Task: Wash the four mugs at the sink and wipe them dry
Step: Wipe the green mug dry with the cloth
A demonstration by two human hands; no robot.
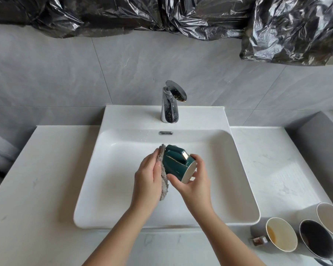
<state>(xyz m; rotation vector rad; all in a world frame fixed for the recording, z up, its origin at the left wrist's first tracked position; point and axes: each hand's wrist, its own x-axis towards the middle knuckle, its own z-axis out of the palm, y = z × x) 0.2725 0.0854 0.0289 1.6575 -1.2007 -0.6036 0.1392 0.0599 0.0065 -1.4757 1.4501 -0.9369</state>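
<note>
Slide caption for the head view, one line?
Right hand holds a green mug over the sink, left hand holds a grey cloth against it; three mugs wait at right.

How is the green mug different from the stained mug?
The green mug is dark green with gold trim; the stained mug is grey outside. The green mug lies tipped in the right hand over the sink, the left hand holding a cloth to it; the stained mug sits on the counter, untouched.
</note>
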